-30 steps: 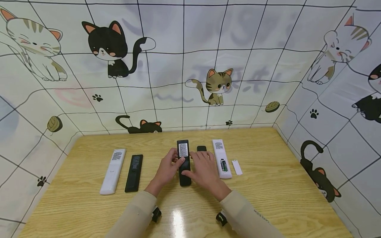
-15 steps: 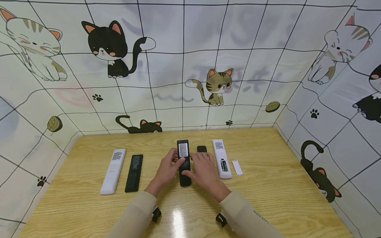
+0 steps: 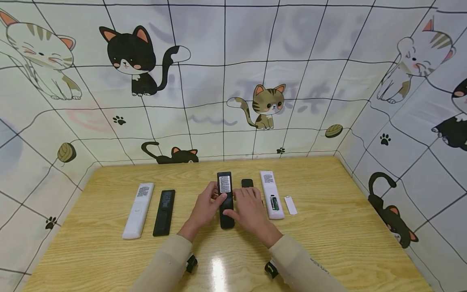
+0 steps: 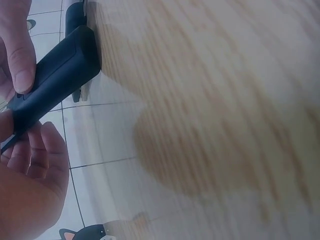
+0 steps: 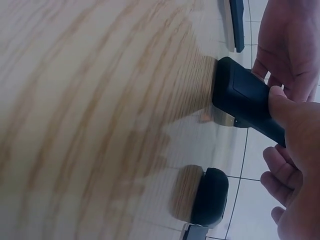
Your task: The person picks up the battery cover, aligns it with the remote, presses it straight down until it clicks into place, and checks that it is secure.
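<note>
A black remote control (image 3: 227, 207) lies between my hands, its back with a white label facing up. The left hand (image 3: 205, 207) grips its left edge, thumb on the back and fingers at the side. From the right, my right hand (image 3: 251, 209) holds it, the thumb laid on the lower back near the battery cover (image 5: 252, 92). In the left wrist view, the remote's near end is low over the table; contact cannot be made out. Another black remote (image 3: 247, 183) is partly hidden behind the right hand.
On the left lie a white remote (image 3: 138, 211) and a black remote (image 3: 164, 213). To the right, a white remote (image 3: 269, 184) has its battery compartment uncovered, showing a battery (image 3: 274, 203). Its small white cover (image 3: 290, 205) lies beside it. Cat-printed cloth (image 3: 204, 89) surrounds the wooden table (image 3: 346, 243).
</note>
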A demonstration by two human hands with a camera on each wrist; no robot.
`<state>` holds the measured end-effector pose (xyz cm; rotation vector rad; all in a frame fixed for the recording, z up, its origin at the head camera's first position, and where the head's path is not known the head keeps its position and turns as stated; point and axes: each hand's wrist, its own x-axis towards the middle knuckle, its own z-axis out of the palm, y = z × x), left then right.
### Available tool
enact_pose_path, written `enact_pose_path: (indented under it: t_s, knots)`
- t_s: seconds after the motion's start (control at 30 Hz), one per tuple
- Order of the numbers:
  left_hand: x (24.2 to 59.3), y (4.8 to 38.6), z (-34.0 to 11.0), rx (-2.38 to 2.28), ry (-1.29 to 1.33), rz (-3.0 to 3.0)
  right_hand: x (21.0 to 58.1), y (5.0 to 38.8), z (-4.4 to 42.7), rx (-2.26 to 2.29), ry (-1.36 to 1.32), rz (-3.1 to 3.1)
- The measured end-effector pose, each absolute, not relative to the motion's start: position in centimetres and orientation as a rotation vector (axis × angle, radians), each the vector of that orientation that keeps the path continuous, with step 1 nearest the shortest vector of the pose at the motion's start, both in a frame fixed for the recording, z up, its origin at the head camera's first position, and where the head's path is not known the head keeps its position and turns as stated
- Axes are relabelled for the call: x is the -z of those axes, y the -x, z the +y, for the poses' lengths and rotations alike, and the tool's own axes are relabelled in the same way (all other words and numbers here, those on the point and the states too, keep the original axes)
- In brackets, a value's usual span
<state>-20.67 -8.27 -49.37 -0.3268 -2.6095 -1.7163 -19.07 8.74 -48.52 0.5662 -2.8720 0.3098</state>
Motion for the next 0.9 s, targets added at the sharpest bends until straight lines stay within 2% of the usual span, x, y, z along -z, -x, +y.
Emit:
enact_pose_path:
  t_s: [0.6,0.9]
  knots:
    - [49.0,20.4,-8.2,1.701,0.334,-2.628,48.5,19.1,8.9,-0.28,-0.551,-2.881]
    - [47.7,20.9,-9.3,1.754,0.184,-2.645,47.8,19.2,9.4,-0.413,-0.55,-2.866]
